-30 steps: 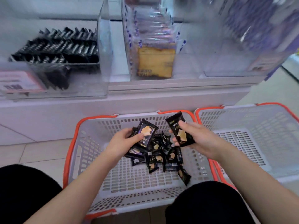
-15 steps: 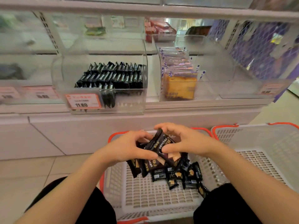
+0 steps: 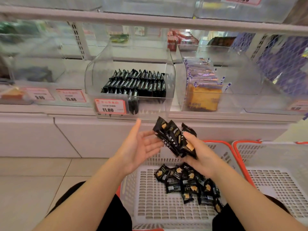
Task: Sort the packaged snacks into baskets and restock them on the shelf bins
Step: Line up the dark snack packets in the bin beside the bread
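1. Knees: two dark-clad knees frame the bottom edge, one on each side of the near basket (image 3: 150, 212).
2. Near basket: white slotted plastic with an orange rim, standing on the tiled floor (image 3: 33, 177). A loose pile of black packets (image 3: 188, 182) lies on its bottom, toward the right side.
3. Second basket (image 3: 273, 177): same type, touching the first on its right — no packets visible inside.
4. Right hand (image 3: 198, 152): fingers and thumb curled round a fanned bunch (image 3: 173, 137) of black packets, held above the near basket with the top ends tilted up and left.
5. Left hand (image 3: 141, 147): palm turned up and inward, fingers straight and spread, grasping nothing; the fingertips are just beside the bunch, and contact cannot be judged.
6. Shelf base (image 3: 83, 134): a white panel rising from the floor behind the baskets.
7. Centre bin (image 3: 106, 67): clear plastic, on the shelf directly beyond the hands. It contains upright rows of black packets (image 3: 138, 82) matching the held ones, packed toward the back — the front right part is bare. A red-framed price tag (image 3: 110, 106) reading 11.80 sits on its front left.
8. Right bin (image 3: 181, 97): clear, holding a row of purple-and-orange packs (image 3: 203, 95).
9. Left of centre: tags reading 15.80 (image 3: 71, 96) and 9.80 (image 3: 38, 94); the goods behind them are blurred.
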Available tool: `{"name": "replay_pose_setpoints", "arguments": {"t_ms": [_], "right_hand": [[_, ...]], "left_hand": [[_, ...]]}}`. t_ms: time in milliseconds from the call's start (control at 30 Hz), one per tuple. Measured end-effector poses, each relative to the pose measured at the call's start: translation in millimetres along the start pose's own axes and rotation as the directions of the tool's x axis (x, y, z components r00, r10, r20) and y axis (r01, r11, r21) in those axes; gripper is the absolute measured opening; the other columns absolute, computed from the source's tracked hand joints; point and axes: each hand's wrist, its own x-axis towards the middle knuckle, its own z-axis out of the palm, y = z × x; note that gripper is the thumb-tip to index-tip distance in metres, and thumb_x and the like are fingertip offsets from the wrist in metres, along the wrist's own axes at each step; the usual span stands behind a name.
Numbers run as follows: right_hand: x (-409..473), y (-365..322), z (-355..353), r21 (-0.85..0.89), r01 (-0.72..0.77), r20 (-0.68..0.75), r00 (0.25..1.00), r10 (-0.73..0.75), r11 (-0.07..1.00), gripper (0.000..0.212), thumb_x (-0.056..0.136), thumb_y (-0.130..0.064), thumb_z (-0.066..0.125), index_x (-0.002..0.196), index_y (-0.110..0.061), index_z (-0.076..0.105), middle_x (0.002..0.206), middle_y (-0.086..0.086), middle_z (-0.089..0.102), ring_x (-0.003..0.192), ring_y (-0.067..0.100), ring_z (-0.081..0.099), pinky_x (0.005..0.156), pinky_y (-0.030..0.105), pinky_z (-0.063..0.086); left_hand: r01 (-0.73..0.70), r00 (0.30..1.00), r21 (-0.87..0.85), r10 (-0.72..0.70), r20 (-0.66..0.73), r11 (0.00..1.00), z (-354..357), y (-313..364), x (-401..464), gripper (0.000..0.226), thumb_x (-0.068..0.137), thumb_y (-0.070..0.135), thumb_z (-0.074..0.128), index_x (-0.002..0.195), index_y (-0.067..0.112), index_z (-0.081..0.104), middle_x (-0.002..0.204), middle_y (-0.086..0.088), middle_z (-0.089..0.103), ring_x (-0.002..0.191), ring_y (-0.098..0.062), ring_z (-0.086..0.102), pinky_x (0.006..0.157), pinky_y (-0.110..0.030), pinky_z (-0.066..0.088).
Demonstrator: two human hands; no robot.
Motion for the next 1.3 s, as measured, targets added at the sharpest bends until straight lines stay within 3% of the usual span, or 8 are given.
{"name": "replay_pose_setpoints", "arguments": {"t_ms": [200, 433, 567, 667, 900, 1033, 1167, 1300], "right_hand": [[-1.9, 19.0, 16.7, -0.242, 0.059, 0.038, 0.998, -0.051, 0.968, 0.036, 0.089, -0.036, 0.053, 0.12, -0.02, 0.059, 0.112, -0.001, 0.07, 0.105, 0.013, 0.065, 0.09, 0.026, 0.05], [-19.3, 10.6, 41.4, -0.473, 0.104, 0.04, 0.995, -0.096, 0.875, 0.016, 0.093, -0.047, 0.035, 0.1, -0.051, 0.049, 0.088, -0.038, 0.063, 0.08, -0.027, 0.054, 0.063, -0.006, 0.038], [-19.4, -2.6, 57.2, -0.543, 0.182, 0.165, 0.98, -0.109, 0.82, 0.032, 0.079, -0.067, 0.031, 0.109, -0.06, 0.038, 0.102, -0.044, 0.044, 0.086, -0.035, 0.042, 0.075, -0.007, 0.033], [-13.1, -22.6, 64.3, -0.513, 0.205, 0.187, 0.974, -0.124, 0.834, 0.056, 0.078, -0.046, 0.062, 0.129, -0.035, 0.042, 0.097, -0.034, 0.061, 0.087, -0.024, 0.053, 0.097, 0.014, 0.039], [-4.6, -90.2, 112.2, -0.593, 0.394, 0.223, 0.918, -0.327, 0.703, 0.014, 0.088, -0.012, 0.056, 0.086, -0.026, 0.058, 0.076, -0.012, 0.065, 0.071, -0.003, 0.058, 0.064, 0.009, 0.047], [13.7, -126.3, 130.3, -0.604, 0.36, 0.196, 0.932, -0.305, 0.711, 0.014, 0.082, -0.008, 0.059, 0.08, -0.022, 0.06, 0.065, -0.01, 0.066, 0.056, 0.0, 0.061, 0.049, 0.013, 0.048], [46.9, -167.3, 137.1, -0.777, 0.235, 0.03, 0.94, -0.339, 0.583, 0.01, 0.077, -0.023, 0.061, 0.087, -0.019, 0.061, 0.082, 0.001, 0.065, 0.069, 0.01, 0.062, 0.068, 0.023, 0.054], [73.2, -178.9, 150.2, -0.979, -0.077, -0.109, 0.98, -0.165, 0.189, 0.024, 0.077, -0.036, 0.059, 0.079, -0.012, 0.056, 0.079, 0.006, 0.06, 0.066, 0.022, 0.057, 0.056, 0.026, 0.048]], "left_hand": [[-0.186, 0.972, 0.426, 0.229, -0.051, 0.885, 20.0, -17.5, -2.5, 0.044, 0.087, 0.048, 0.051, 0.128, 0.035, 0.041, 0.113, 0.01, 0.064, 0.104, -0.004, 0.061, 0.089, -0.023, 0.045], [-0.202, 0.977, 0.463, 0.208, 0.038, 0.863, 27.7, -25.4, -0.2, 0.014, 0.097, 0.04, 0.039, 0.105, 0.042, 0.05, 0.106, 0.017, 0.064, 0.101, 0.003, 0.059, 0.082, -0.016, 0.044], [-0.239, 0.97, 0.334, 0.237, 0.045, 0.912, 26.0, -9.9, -0.4, 0.036, 0.08, 0.061, 0.052, 0.113, 0.055, 0.038, 0.109, 0.02, 0.063, 0.1, 0.005, 0.06, 0.078, -0.014, 0.046], [-0.345, 0.937, 0.282, 0.348, 0.039, 0.895, 17.7, 12.6, 4.0, 0.066, 0.072, 0.065, 0.053, 0.131, 0.054, 0.026, 0.126, 0.019, 0.054, 0.111, 0.004, 0.055, 0.092, -0.022, 0.042], [-0.431, 0.887, 0.375, 0.461, 0.011, 0.821, 13.5, 83.9, 3.4, 0.071, 0.073, 0.066, 0.045, 0.137, 0.036, 0.036, 0.116, 0.009, 0.062, 0.1, -0.007, 0.059, 0.089, -0.031, 0.044], [-0.503, 0.788, 0.648, 0.612, 0.07, 0.572, 0.9, 133.3, 2.3, 0.032, 0.091, 0.051, 0.043, 0.098, 0.026, 0.061, 0.095, 0.014, 0.064, 0.084, -0.003, 0.055, 0.076, -0.017, 0.04], [-0.37, 0.786, 0.874, 0.607, 0.113, 0.316, -16.3, 173.5, 20.5, 0.041, 0.095, 0.039, 0.045, 0.13, 0.02, 0.051, 0.123, 0.014, 0.055, 0.109, -0.001, 0.049, 0.086, -0.011, 0.031], [-0.22, 0.895, 0.975, 0.39, 0.218, -0.04, -33.1, 185.7, 46.6, 0.031, 0.091, 0.031, 0.056, 0.12, 0.019, 0.06, 0.119, 0.002, 0.062, 0.097, -0.009, 0.054, 0.085, -0.022, 0.04]]}}
